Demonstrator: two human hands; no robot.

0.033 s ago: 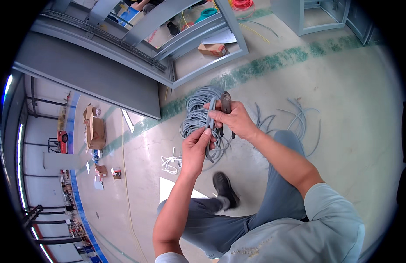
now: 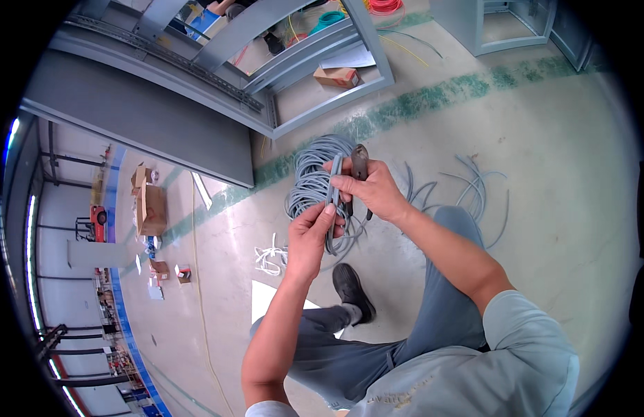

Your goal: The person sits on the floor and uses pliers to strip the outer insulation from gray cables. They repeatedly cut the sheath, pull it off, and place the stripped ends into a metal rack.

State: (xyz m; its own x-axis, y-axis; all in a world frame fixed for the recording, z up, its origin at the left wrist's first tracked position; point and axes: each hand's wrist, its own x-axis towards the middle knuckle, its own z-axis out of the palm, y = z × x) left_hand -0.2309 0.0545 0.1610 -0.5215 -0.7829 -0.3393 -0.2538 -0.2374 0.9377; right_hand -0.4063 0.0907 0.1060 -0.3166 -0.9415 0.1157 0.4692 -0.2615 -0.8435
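Between my two hands runs a short doubled length of grey cable (image 2: 330,240). My left hand (image 2: 309,236) is closed, its thumb and fingers pinching the cable from below. With thumb and fingertips, my right hand (image 2: 379,193) grips the same cable a little higher. A pair of dark pliers (image 2: 359,164) is also tucked in the right hand, head pointing up and handles sticking out beneath the fingers. Behind the hands, a large coil of grey cable (image 2: 315,158) lies on the floor, partly covered by the hands.
A grey metal cabinet frame (image 2: 329,115) lies beyond the coil, a small carton (image 2: 337,76) inside it. Loose grey cable pieces (image 2: 478,187) are strewn to the right. White ties (image 2: 269,257) and a white sheet (image 2: 263,297) lie near my shoe (image 2: 353,292). Cardboard boxes (image 2: 151,208) stand left.
My shoe has shifted slightly up and to the left. Both hands keep their hold on the cable, and the pliers stay in the right hand.
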